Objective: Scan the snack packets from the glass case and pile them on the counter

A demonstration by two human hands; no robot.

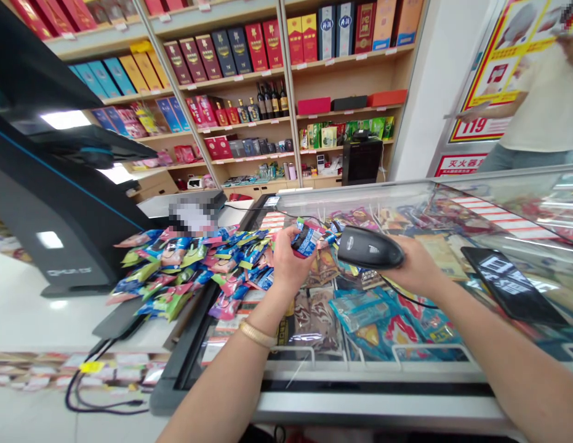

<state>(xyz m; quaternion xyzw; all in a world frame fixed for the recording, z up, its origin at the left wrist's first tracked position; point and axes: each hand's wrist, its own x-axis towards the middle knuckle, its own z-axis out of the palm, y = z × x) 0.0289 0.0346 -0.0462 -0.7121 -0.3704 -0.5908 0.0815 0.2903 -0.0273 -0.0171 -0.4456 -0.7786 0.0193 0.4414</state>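
Observation:
My left hand (288, 261), with a gold bracelet (257, 335) at the wrist, pinches a small blue snack packet (308, 239). Facing it from the right, a black barcode scanner (367, 247) is gripped in my right hand (418, 267), its head close to the packet. A cable (408, 298) runs under the right hand. To the left of my left hand, a heap of small pink, blue and green snack packets (175, 264) spreads from the counter onto the glass top. Part of the heap is hidden behind my left hand.
Below the glass top lie bagged snacks (392, 320) in wire baskets. A black phone (510, 283) rests on the right. A checkout terminal (69, 184) stands left, with cables (101, 394) below. Another person (540, 104) stands at the back right, before shelves of boxes (228, 52).

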